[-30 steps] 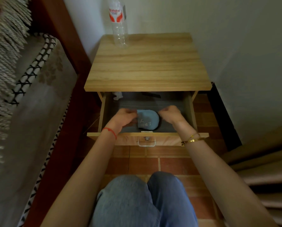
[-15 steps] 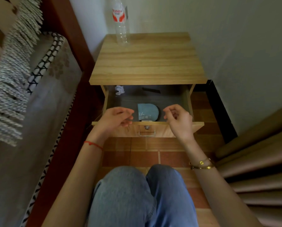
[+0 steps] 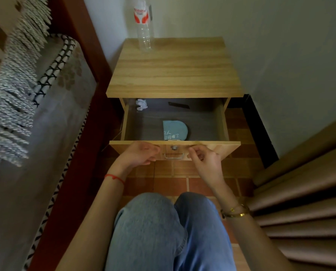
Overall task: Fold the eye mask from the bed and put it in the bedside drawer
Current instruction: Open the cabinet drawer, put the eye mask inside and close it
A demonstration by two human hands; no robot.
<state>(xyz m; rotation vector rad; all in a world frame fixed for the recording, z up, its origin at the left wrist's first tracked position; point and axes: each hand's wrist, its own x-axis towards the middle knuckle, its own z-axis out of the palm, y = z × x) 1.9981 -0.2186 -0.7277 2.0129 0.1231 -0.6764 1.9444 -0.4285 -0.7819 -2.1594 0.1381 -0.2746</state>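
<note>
The folded light-blue eye mask (image 3: 174, 130) lies flat on the grey floor of the pulled-out drawer (image 3: 224, 124), close to its front panel, white print facing up. My left hand (image 3: 138, 154) hovers in front of the drawer front, left of the metal handle (image 3: 173, 156), fingers loosely curled and holding nothing. My right hand (image 3: 205, 159) sits just right of the handle, fingers loosely bent, also holding nothing. Neither hand touches the mask.
A clear plastic bottle (image 3: 143, 26) stands at the back left of the wooden bedside table top (image 3: 173, 71). A crumpled white paper (image 3: 141, 104) and a dark flat item (image 3: 179, 105) lie at the drawer's back. Bed (image 3: 26, 114) left, curtain (image 3: 300, 202) right, my knees (image 3: 163, 222) below.
Both hands let go of the mask and drew back out of the drawer to its front panel. The mask stays lying in the drawer.
</note>
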